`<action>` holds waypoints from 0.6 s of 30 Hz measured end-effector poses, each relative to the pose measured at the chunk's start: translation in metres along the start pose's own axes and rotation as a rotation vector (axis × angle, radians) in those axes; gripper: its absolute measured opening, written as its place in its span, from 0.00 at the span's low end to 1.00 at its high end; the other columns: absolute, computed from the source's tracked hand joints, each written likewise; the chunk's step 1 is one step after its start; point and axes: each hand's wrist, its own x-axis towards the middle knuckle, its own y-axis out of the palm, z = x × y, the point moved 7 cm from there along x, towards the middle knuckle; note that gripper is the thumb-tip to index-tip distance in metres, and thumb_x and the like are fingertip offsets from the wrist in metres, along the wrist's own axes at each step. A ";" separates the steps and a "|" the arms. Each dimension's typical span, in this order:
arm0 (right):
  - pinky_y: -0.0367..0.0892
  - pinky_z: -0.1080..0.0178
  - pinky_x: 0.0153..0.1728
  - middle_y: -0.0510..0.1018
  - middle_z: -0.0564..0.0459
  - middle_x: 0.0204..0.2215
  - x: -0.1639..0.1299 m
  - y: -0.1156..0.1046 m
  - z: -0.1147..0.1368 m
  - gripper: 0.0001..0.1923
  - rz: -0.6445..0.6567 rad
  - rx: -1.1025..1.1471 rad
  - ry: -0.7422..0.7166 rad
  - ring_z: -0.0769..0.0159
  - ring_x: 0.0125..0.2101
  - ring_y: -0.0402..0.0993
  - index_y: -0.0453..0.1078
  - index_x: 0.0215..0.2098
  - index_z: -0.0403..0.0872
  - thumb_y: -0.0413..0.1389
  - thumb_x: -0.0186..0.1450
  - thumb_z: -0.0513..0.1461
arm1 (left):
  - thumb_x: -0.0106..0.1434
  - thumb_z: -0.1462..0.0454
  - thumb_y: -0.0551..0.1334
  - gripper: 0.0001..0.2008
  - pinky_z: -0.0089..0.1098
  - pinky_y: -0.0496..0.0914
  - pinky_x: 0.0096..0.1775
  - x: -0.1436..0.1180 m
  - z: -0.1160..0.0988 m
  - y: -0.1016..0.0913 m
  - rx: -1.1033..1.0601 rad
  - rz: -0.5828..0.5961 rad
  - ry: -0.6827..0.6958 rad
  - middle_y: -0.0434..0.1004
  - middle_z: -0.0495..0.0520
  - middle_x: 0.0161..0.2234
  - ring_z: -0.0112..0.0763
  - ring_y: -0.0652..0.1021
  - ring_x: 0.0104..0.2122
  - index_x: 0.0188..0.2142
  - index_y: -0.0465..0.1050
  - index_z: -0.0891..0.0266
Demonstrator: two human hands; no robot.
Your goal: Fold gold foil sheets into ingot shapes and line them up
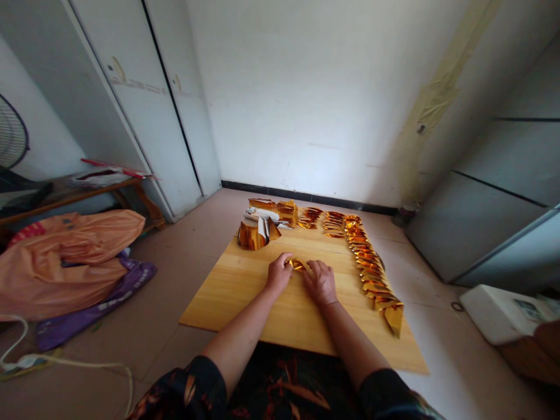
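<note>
A small folded piece of gold foil paper is between my two hands, just above the wooden board. Its left end is pinched by the thumb and fingers of my left hand. My right hand has its fingers curled at the right end of the same piece, closed on it as far as I can see. A long row of folded gold foil pieces runs down the board's right side. Shorter rows lie at the back. At the back left stands a curved stack of gold sheets.
The wooden board lies low over the tiled floor. A white roll sits among gold stacks at its back edge. Orange cloth and a purple bag are at left, near a cable. A white box stands at right.
</note>
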 end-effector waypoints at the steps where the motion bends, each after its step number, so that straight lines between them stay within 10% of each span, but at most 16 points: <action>1: 0.52 0.65 0.37 0.75 0.50 0.35 -0.001 0.000 -0.004 0.09 -0.007 0.015 0.022 0.66 0.37 0.69 0.69 0.41 0.45 0.50 0.66 0.40 | 0.57 0.72 0.54 0.18 0.23 0.71 0.28 0.000 0.000 0.001 -0.013 0.007 0.001 0.79 0.49 0.35 0.21 0.75 0.21 0.46 0.71 0.61; 18: 0.47 0.64 0.36 0.73 0.53 0.26 0.004 0.009 0.002 0.11 0.038 -0.090 -0.034 0.67 0.31 0.65 0.70 0.27 0.46 0.51 0.67 0.37 | 0.56 0.73 0.57 0.16 0.29 0.69 0.47 -0.008 -0.015 0.010 0.182 0.094 0.116 0.80 0.50 0.41 0.29 0.77 0.41 0.41 0.75 0.58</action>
